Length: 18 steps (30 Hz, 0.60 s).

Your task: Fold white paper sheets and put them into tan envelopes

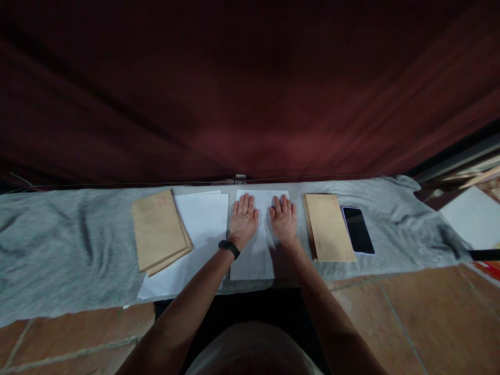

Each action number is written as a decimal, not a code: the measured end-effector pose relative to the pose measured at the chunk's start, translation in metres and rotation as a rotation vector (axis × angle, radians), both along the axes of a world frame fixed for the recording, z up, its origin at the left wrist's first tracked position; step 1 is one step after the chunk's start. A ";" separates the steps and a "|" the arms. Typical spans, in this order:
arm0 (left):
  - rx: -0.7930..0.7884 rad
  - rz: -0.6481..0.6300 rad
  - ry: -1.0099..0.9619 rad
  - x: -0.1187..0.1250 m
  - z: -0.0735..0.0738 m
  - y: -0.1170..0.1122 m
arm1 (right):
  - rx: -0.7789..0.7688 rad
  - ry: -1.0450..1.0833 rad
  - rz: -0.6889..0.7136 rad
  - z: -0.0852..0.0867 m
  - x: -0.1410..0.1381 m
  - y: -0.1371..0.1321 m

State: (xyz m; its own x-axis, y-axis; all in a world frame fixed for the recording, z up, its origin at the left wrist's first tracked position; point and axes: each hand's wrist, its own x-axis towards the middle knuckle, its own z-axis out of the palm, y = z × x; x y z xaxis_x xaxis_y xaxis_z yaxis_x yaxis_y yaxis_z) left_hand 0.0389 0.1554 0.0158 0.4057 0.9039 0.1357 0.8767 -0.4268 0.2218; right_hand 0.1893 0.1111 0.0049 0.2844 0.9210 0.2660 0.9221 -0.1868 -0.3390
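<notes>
Both my hands lie flat, palms down, on a white sheet of paper (253,260) in the middle of a grey cloth (70,245). My left hand (242,219), with a black band at the wrist, has its fingers stretched out on the sheet's left half. My right hand (284,217) rests open on the right half. A stack of white paper (201,219) lies just left of the sheet, with brown envelopes (158,229) partly over it. Another stack of brown envelopes (328,226) lies to the right of my right hand.
A black phone (358,229) lies face up beside the right envelopes. A dark red curtain (250,88) hangs behind the cloth. Tiled floor (422,317) shows in front. A white sheet (472,216) and wooden pieces sit at the far right.
</notes>
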 end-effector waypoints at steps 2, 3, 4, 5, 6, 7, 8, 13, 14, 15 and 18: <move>-0.008 0.003 0.008 0.000 0.000 0.000 | -0.007 0.003 0.017 0.004 -0.006 0.005; -0.012 0.003 0.011 0.000 0.000 0.000 | -0.012 0.004 0.046 0.005 -0.010 0.007; -0.014 0.001 0.013 0.000 0.000 0.000 | -0.018 0.002 0.084 0.006 -0.014 0.009; -0.014 -0.002 0.014 0.001 0.000 0.000 | -0.024 -0.001 0.125 0.007 -0.018 0.010; -0.011 -0.005 0.014 0.001 0.000 0.000 | -0.028 -0.006 0.159 0.007 -0.021 0.010; -0.006 -0.010 0.011 0.001 0.000 0.000 | -0.031 -0.011 0.181 0.006 -0.024 0.011; -0.001 -0.014 0.006 0.001 0.000 0.001 | -0.032 -0.016 0.191 0.006 -0.025 0.011; 0.001 -0.016 -0.020 0.000 -0.002 0.000 | -0.020 -0.036 0.154 0.000 -0.019 0.014; -0.002 -0.016 -0.019 0.000 -0.003 0.000 | -0.017 -0.042 0.142 -0.001 -0.016 0.015; -0.006 -0.016 -0.017 0.000 -0.003 0.000 | -0.014 -0.048 0.132 -0.002 -0.012 0.016; -0.014 -0.012 -0.012 0.000 -0.003 -0.001 | -0.015 -0.062 0.103 -0.003 0.001 0.018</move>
State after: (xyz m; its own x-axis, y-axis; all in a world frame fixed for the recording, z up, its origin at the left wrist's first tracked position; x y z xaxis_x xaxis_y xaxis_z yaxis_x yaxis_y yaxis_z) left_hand 0.0392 0.1543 0.0126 0.4154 0.9006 0.1282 0.8687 -0.4345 0.2379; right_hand 0.1901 0.1293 0.0019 0.1717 0.9486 0.2660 0.9556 -0.0948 -0.2788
